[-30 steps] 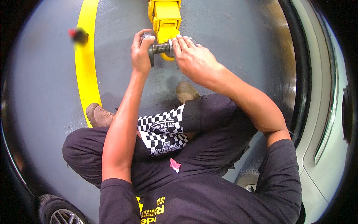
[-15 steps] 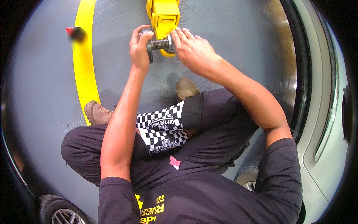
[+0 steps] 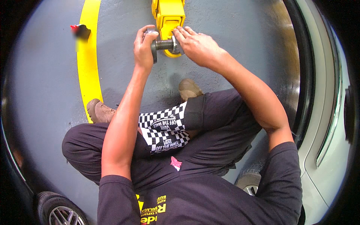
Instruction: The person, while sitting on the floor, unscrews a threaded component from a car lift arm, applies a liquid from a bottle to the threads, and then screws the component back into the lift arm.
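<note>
Right hand (image 3: 200, 48) sits slightly higher against the collar (image 3: 174, 45) than in the earlier frame, so that more of the collar is exposed; the whole view also shifts slightly to the right. Left hand (image 3: 144, 49) keeps its position on the dark disc (image 3: 154, 53).

Position of part: the threaded screw (image 3: 164, 44) lies roughly level at upper centre, between the two hands, with the disc at its left end and the collar at its right. Directly behind it stands the yellow arm (image 3: 170, 17), with its curved end (image 3: 173, 54) showing below the screw.

Left fingers: curled, clamped with the thumb on the upper portion of the disc. Right fingers: extended, slightly apart, pointing toward the arm. Whether they press on the collar or only rest near it cannot be determined.

Reason for hold: support at both ends appears to keep the screw level and within sight. The seated posture, legs folded on the floor (image 3: 225, 45), appears to bring both hands low to the work.

Obscured items: the right thumb and the far face of the collar are hidden by the right hand. The arm is cut off by the top edge. The black-and-red object (image 3: 83, 33) at upper left is partly blurred; its kind is unclear. The car (image 3: 315, 168) at right is cropped.
</note>
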`<state>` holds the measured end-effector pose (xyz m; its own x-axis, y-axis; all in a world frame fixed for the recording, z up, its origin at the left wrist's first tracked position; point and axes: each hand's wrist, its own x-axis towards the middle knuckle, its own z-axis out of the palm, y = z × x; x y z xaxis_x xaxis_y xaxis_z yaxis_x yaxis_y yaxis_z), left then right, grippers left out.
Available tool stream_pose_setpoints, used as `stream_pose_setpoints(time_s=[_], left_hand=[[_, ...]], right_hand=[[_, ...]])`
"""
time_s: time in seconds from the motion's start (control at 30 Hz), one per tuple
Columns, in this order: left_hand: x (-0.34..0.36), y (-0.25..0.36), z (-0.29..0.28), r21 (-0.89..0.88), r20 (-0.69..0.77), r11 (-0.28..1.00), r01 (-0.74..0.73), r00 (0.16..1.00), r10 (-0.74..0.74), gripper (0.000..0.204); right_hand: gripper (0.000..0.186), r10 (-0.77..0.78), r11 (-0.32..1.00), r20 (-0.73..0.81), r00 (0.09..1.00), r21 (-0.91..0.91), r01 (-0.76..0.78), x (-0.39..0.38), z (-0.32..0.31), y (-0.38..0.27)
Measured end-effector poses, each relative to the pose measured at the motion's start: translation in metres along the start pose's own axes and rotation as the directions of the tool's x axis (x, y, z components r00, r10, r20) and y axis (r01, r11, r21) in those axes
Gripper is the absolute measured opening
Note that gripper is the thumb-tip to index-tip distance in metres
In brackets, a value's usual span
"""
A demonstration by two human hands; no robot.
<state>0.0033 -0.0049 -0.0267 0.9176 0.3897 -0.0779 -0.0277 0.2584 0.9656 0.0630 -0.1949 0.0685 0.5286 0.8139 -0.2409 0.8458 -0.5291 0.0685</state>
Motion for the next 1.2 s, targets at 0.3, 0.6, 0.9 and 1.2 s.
stream_pose_setpoints(time_s=[0.3,0.6,0.9,1.2], left_hand=[[0.000,0.005,0.000,-0.125,-0.056,0.989,0.080,0.995,-0.087,0.047],[-0.002,0.010,0.000,-0.090,-0.070,0.992,0.093,0.993,-0.100,0.047],[0.000,0.003,-0.006,-0.044,-0.061,0.997,0.061,0.996,-0.063,0.047],[-0.002,0.002,-0.001,-0.106,-0.047,0.991,0.087,0.995,-0.092,0.046]], right_hand=[[0.078,0.217,0.930,0.004,0.976,-0.304,-0.206,-0.010,0.008,-0.052],[0.076,0.231,0.925,0.012,0.973,-0.314,-0.215,-0.014,0.009,-0.062],[0.062,0.094,0.994,0.007,0.996,-0.053,-0.094,-0.010,-0.007,-0.031],[0.061,0.089,0.996,0.112,0.990,-0.040,-0.085,-0.005,-0.012,-0.008]])
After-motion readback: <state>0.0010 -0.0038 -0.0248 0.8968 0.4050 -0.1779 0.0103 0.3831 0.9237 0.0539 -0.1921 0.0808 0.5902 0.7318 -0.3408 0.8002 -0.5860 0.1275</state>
